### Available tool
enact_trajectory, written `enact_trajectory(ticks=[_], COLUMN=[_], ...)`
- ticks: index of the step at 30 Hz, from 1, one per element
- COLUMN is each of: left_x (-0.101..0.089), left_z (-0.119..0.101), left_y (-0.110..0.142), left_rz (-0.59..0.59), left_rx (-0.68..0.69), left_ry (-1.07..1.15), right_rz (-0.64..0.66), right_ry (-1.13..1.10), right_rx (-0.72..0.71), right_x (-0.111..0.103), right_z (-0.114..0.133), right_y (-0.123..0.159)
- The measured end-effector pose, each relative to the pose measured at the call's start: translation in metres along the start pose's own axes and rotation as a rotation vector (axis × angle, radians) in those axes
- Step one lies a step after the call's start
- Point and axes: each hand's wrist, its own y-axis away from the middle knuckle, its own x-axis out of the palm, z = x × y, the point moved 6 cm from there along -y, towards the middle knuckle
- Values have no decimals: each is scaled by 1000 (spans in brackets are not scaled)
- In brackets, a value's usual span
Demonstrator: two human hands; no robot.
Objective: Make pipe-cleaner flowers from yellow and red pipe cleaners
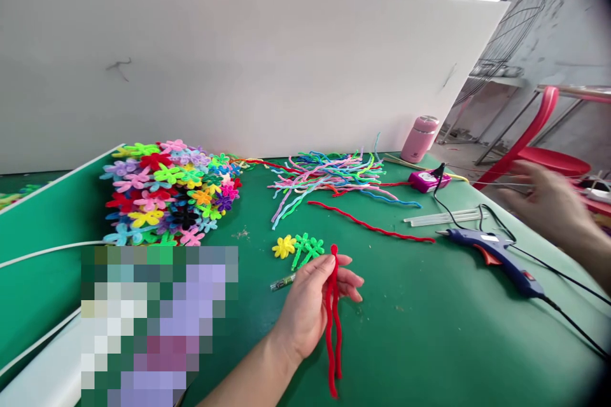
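Observation:
My left hand (312,305) pinches a bent red pipe cleaner (331,324) between thumb and fingers. A small rounded loop tops it, and its two legs hang down past the palm. Off to the right, my right hand (548,203) is raised and blurred, its fingers looking apart with nothing visible in them. Just beyond my left hand lie a yellow pipe-cleaner flower (283,247) and green pipe-cleaner pieces (308,248). A straight red pipe cleaner (372,221) rests farther back on the green table (405,343).
Loose coloured pipe cleaners (329,175) lie near a white board (267,70). Stacked pipe-cleaner flowers (167,194) fill the left side. Rightward are a blue glue gun (496,254) with a cord, glue sticks (443,217), a magenta box (429,180) and a pink flask (420,138).

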Motion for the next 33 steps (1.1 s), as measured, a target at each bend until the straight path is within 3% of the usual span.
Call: enact_trajectory(ticks=[3, 6, 9, 14, 19, 24, 29, 33], left_x=[1, 3, 6, 6, -1, -15, -17, -21], left_z=[-1, -2, -1, 2, -3, -12, -15, -14], left_y=[1, 3, 5, 6, 3, 1, -1, -3], left_rz=[13, 37, 59, 41, -65, -180, -172, -172], left_rx=[-18, -23, -29, -43, 64, 179, 236, 240], left_ry=[0, -18, -48, -80, -51, -41, -150, -202], right_rz=[520, 818, 978, 988, 995, 842, 1007, 1048], right_ry=[-616, -908, -1122, -1347, -1453, -1379, -1485, -1543], right_rx=[-188, -237, -209, -54, 36, -42, -46, 35], right_x=[47, 74, 86, 91, 96, 92, 96, 101], right_z=[90, 169, 210, 215, 210, 205, 213, 215], right_y=[50, 106, 137, 141, 149, 150, 163, 166])
